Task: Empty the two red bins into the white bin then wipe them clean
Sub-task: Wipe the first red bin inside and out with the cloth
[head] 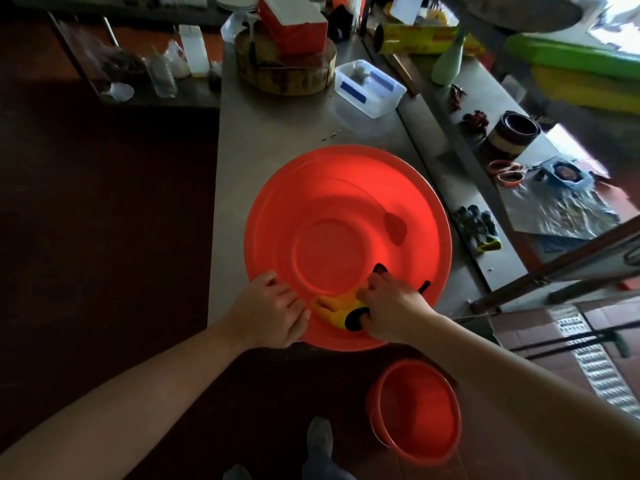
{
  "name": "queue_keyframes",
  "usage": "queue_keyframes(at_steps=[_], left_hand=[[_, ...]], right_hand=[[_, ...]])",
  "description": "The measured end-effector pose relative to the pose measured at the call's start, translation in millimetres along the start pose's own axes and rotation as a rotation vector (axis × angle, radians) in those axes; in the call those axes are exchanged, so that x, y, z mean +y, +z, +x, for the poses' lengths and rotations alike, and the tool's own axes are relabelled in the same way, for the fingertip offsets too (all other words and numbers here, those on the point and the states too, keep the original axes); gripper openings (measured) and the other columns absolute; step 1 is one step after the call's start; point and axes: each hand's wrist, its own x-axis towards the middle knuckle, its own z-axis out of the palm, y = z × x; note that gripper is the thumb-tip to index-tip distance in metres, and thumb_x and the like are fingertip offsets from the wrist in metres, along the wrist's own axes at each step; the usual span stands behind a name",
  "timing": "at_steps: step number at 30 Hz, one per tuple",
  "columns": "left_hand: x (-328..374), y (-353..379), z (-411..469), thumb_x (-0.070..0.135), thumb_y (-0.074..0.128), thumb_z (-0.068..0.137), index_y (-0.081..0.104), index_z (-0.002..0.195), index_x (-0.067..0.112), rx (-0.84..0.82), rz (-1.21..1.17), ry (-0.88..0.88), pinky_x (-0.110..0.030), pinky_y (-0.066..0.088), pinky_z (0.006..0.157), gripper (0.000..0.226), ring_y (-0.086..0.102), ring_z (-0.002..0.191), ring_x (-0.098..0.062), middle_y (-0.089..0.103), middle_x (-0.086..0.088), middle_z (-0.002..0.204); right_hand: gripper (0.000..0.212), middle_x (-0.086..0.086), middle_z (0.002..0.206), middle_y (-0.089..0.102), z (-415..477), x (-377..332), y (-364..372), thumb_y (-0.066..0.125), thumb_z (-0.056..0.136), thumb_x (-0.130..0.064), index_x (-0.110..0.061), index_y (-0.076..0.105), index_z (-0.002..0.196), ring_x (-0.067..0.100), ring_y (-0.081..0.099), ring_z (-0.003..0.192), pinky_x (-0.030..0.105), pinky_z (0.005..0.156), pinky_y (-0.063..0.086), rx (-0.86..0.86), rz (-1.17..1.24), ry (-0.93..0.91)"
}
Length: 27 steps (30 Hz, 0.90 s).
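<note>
**Sam:** What is nearest to you?

**Mia:** The small bin (415,410). It stands on the floor, down below the right hand (391,306) and a bit behind it, under that arm. It looks empty inside.

**Sam:** What does the right hand do?

**Mia:** Its fingers are bent tight on a yellow and black cloth (337,306). It presses the cloth on the near wall of the big bin (346,209).

**Sam:** And the left hand (266,310)?

**Mia:** It is just beside the cloth, on the left. Its fingers are bent over the near rim of the big bin and hold it. I think that keeps the bin from sliding.

**Sam:** Which way is there more to wipe?

**Mia:** Away from the right hand, I think. The flat round bottom starts just ahead of its fingers, a bit to the left. The far wall is well past that. The bin is round, so it has no long side. The right hand has the cloth, so it is the one to push out.

**Sam:** Any dirt?

**Mia:** There is a dark spot on the wall, ahead and to the right of the right hand. I cannot tell if it is dirt or a shadow.

**Sam:** Where is the white bin?

**Mia:** I cannot see one. Past the far rim, on the table (270,133), is a clear box (369,88) with blue strips.
</note>
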Motion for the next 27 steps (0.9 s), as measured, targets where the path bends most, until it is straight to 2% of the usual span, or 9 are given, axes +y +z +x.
queue_keyframes(at_steps=[4,7,10,12,13,16,19,22,27], left_hand=[[-11,-3,0,0.029,0.051,0.097,0.063,0.065,0.013,-0.001,-0.048,0.076,-0.036,0.041,0.068,0.037,0.053,0.054,-0.021,0.062,-0.002,0.060],[-18,-10,-3,0.029,0.050,0.097,0.065,0.067,0.013,-0.027,-0.085,0.139,-0.038,0.043,0.066,0.036,0.053,0.053,-0.021,0.062,-0.001,0.061],[-23,-19,-11,0.030,0.051,0.095,0.068,0.070,0.013,-0.064,-0.098,0.200,-0.035,0.045,0.064,0.034,0.055,0.054,-0.020,0.063,-0.001,0.063],[-25,-23,-16,0.030,0.051,0.095,0.069,0.072,0.014,-0.084,-0.092,0.214,-0.034,0.045,0.064,0.033,0.056,0.054,-0.020,0.064,-0.001,0.064],[-26,-24,-17,0.031,0.051,0.095,0.069,0.072,0.014,-0.093,-0.093,0.217,-0.034,0.045,0.064,0.034,0.056,0.054,-0.020,0.064,-0.001,0.064],[-25,-27,-14,0.031,0.050,0.095,0.070,0.072,0.014,-0.114,-0.090,0.226,-0.034,0.046,0.062,0.035,0.056,0.054,-0.021,0.064,-0.001,0.063],[-28,-33,-8,0.031,0.047,0.096,0.065,0.067,0.015,-0.128,-0.099,0.223,-0.034,0.045,0.061,0.037,0.054,0.052,-0.021,0.061,-0.001,0.060],[-35,-41,-1,0.031,0.047,0.095,0.059,0.062,0.016,-0.145,-0.114,0.225,-0.034,0.044,0.059,0.039,0.052,0.050,-0.021,0.058,0.001,0.056],[-61,-46,-2,0.030,0.048,0.093,0.067,0.068,0.015,-0.231,-0.121,0.228,-0.036,0.048,0.065,0.035,0.060,0.057,-0.021,0.065,0.000,0.063]], right_hand=[[0.038,0.009,0.123,0.056,18,-8,-4,0.056,0.089,-0.040,-0.012,0.066,0.113,0.030,0.055,0.115,0.036,0.093,0.048,-0.226,-0.008,-0.020],[0.057,0.012,0.115,0.066,33,-15,4,0.048,0.091,-0.058,-0.008,0.063,0.115,0.034,0.062,0.107,0.039,0.092,0.050,-0.477,0.119,0.000],[0.085,0.015,0.122,0.064,42,-25,18,0.034,0.081,-0.082,-0.013,0.057,0.125,0.037,0.054,0.122,0.066,0.112,0.021,-0.553,0.064,-0.045],[0.089,0.014,0.128,0.063,47,-29,24,0.030,0.077,-0.088,-0.020,0.053,0.130,0.034,0.049,0.130,0.082,0.105,-0.003,-0.572,0.082,-0.060],[0.085,0.012,0.129,0.063,50,-29,25,0.030,0.079,-0.087,-0.022,0.053,0.129,0.033,0.049,0.132,0.083,0.103,-0.006,-0.578,0.108,-0.070],[0.055,0.009,0.128,0.064,49,-24,19,0.046,0.094,-0.062,-0.019,0.057,0.127,0.032,0.052,0.128,0.068,0.113,0.021,-0.557,0.139,-0.119],[0.037,0.010,0.125,0.065,41,-22,10,0.054,0.099,-0.034,-0.013,0.060,0.129,0.030,0.057,0.122,0.050,0.107,0.035,-0.503,0.132,-0.146],[0.037,0.012,0.124,0.063,31,-20,-2,0.056,0.098,-0.038,-0.012,0.060,0.125,0.032,0.058,0.117,0.045,0.106,0.037,-0.465,0.172,-0.091],[0.039,0.003,0.108,0.067,14,-25,-15,0.056,0.092,-0.053,-0.021,0.062,0.113,0.028,0.065,0.097,0.031,0.068,0.044,-0.269,0.164,-0.043]])
